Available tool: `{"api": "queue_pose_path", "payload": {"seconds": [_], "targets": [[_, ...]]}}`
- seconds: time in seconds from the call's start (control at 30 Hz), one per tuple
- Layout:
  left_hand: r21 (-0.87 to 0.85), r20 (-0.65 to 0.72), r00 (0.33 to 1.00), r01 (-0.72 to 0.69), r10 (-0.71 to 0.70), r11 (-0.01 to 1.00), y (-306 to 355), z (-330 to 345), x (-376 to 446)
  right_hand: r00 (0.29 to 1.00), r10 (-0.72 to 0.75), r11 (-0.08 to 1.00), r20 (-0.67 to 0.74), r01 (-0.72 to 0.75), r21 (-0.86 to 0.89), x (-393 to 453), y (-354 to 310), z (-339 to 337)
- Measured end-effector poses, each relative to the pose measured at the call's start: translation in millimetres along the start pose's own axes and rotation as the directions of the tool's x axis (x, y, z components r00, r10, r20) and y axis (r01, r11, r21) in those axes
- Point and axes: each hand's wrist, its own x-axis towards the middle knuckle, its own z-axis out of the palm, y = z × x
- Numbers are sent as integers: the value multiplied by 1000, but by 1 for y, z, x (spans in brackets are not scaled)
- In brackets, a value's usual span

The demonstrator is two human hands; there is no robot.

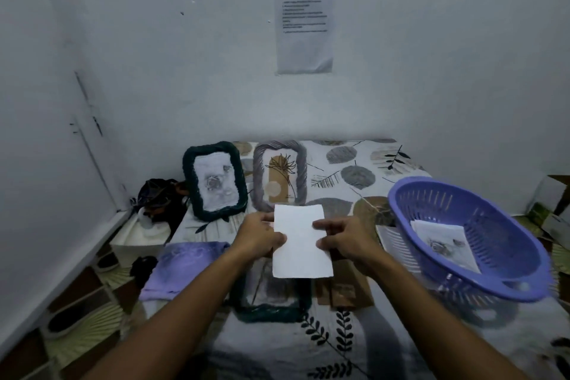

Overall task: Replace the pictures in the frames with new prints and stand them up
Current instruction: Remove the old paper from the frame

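Note:
Both hands hold a white print (300, 251) by its side edges, its blank back toward me, above the table. My left hand (260, 236) pinches the left edge and my right hand (339, 239) the right edge. Under the print lies a dark green rope-wrapped frame (271, 310), flat and partly hidden by my arms. A brown backing board (348, 287) lies beside it. At the back, a green frame (215, 180) with a rose picture stands upright. A grey frame (280, 174) stands next to it, showing the tablecloth through it.
A purple plastic basket (493, 287) with rose prints (444, 244) inside sits at the right, tilted. A folded lilac cloth (182, 268) lies at the table's left edge. The table (354, 163) has a leaf-patterned cover and stands against the white wall. Dark items sit in the left corner.

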Motion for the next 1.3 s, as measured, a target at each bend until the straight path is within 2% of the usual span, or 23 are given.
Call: {"api": "queue_pose_path", "payload": {"seconds": [0.07,0.1,0.17,0.2,0.27,0.33,0.43,0.53,0.7,0.8,0.9,1.03,1.3], "targets": [[102,-47,998,-28,33,994,-16,-18,1,1000,-11,998,19,12,-62,2,1,20],[212,-86,994,-47,67,976,-24,-27,3,1000,-16,997,26,18,-76,4,2,29],[478,-120,978,-93,169,874,-35,-43,4,999,-15,996,31,18,-89,7,7,45],[569,-94,970,-131,223,812,-40,-50,5,999,-12,995,34,15,-98,9,9,50],[642,38,955,-249,294,725,-47,-63,7,999,-19,992,49,25,-125,12,11,61],[677,215,931,-360,295,642,-54,-72,7,998,-36,986,48,43,-162,15,13,69],[763,387,901,-432,197,481,-60,-77,7,997,-64,955,49,75,-286,16,14,77],[795,469,876,-474,111,379,-64,-78,7,991,-119,895,55,131,-426,16,17,81],[773,508,857,-499,89,392,-68,-75,6,983,-182,713,35,156,-683,16,17,76],[762,520,850,-506,84,405,-68,-75,7,974,-193,610,118,213,-763,16,13,66],[765,530,845,-510,65,394,-67,-76,8,955,-113,529,276,293,-796,17,14,54],[766,530,847,-499,43,405,-68,-78,8,928,20,423,371,329,-844,13,21,49],[764,533,846,-476,-10,436,-67,-80,8,919,-51,418,390,374,-828,10,34,45]]}}
